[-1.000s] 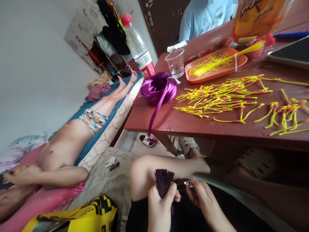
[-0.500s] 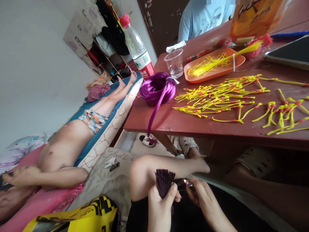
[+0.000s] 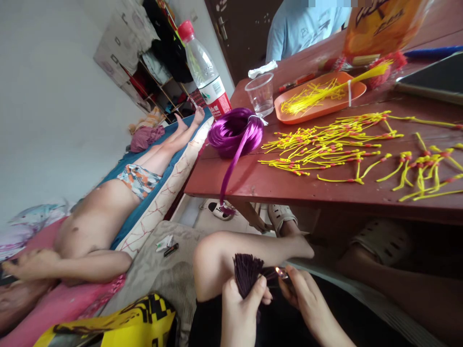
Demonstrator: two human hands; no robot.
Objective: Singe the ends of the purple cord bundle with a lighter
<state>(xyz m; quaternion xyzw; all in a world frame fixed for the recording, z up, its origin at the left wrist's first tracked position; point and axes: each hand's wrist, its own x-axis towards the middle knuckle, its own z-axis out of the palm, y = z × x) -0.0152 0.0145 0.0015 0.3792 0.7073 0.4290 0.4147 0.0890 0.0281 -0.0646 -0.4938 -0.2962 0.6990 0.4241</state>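
My left hand (image 3: 244, 303) is closed around a thick bundle of dark purple cords (image 3: 248, 272), their cut ends fanned out above the fist. A few dark strands stick out to the right of that fist. My right hand (image 3: 302, 291) grips a lighter (image 3: 283, 274), mostly hidden by the fingers, with a small flame burning at its tip. The flame is close to the ends of those strands; whether it touches them I cannot tell. Both hands are above my lap, in front of the table edge.
On the red-brown table (image 3: 289, 188) lie a purple cord coil (image 3: 235, 135), knotted yellow cords (image 3: 325, 144), an orange tray (image 3: 307, 113) of yellow strands, a plastic cup (image 3: 261, 96) and a bottle (image 3: 208, 72). A person (image 3: 104, 202) lies on a bed at left; another (image 3: 304, 29) is behind the table.
Both hands hold nearly the same pose, and the lighter flame keeps burning beside the strands. The view has shifted very slightly.
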